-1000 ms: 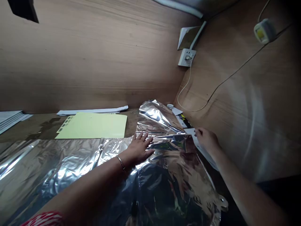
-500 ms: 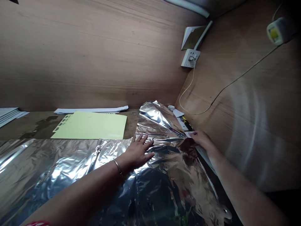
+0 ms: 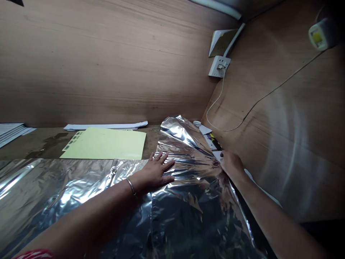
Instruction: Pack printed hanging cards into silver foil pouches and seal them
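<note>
A large sheet of shiny silver film (image 3: 185,212) covers most of the table and mirrors the surroundings. My left hand (image 3: 155,171) lies flat on it with fingers spread, a bangle at the wrist. At the film's right edge, my right hand (image 3: 231,163) is closed, pinching that edge, and creases run from the pinch toward the left. Beyond my hands, a flap of the film rises in a rounded peak near the back wall. My right fingertips are partly hidden.
Pale yellow sheets (image 3: 107,143) with printed marks lie behind the film, in front of a white folded strip (image 3: 105,126). White papers (image 3: 12,132) are stacked at far left. A yellow-and-black cutter (image 3: 215,141) rests near my right hand. A cable (image 3: 258,102) hangs from the wall socket (image 3: 219,67).
My right hand has moved slightly right and toward me, and the film's right edge is drawn tighter with more creases. My left hand has shifted slightly left, still flat.
</note>
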### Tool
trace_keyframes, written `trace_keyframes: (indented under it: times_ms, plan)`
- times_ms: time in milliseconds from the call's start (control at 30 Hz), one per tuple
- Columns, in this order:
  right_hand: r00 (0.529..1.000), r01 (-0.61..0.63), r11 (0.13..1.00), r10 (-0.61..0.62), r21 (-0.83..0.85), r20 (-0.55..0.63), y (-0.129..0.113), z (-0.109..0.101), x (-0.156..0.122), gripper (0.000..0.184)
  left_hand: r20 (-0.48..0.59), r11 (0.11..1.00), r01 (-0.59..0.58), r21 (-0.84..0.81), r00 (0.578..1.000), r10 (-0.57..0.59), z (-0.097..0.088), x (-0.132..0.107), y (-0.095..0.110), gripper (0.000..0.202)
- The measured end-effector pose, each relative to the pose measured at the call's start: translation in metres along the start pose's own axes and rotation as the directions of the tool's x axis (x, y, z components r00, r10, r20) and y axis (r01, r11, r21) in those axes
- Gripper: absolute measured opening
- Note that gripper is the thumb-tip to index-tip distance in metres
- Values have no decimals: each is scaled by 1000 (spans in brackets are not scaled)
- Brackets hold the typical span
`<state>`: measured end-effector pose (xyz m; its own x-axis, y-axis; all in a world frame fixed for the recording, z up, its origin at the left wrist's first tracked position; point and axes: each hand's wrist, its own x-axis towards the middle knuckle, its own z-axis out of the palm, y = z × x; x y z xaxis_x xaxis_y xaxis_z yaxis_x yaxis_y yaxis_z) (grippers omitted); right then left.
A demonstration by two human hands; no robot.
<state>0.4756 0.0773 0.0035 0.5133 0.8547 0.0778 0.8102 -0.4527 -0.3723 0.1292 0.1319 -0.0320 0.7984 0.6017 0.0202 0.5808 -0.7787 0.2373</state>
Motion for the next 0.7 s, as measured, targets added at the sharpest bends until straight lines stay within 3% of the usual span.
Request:
trace_keyframes:
  times_ms: [133,233,300,400,533,700]
  plan:
    - [977,202,961,-211,-189,-27,-20,5,-27,29,-51,999,52,13,997,-52,-1,1,10,73]
    - [930,367,899,-355,-240,92,-30,27,-52,37,-114,997,76,8,991,-74,8,1,23,68]
    - [903,428,863,-396,-270,167,-29,43,-66,48,-87,1000,23,-6,996,-23,11,-2,29,68]
    - [895,445,837,-403,-319,193,-20,56,-72,62,-25,999,-5,-38,1000,4,10,-8,32,70]
    - [889,457,821,-425,-344,168,-9,60,-61,64,-98,997,56,-62,993,-62,6,-8,34,72]
    - [903,427,818,-402,-385,149,1,71,-54,72,-30,988,140,-66,989,-142,9,-7,29,82]
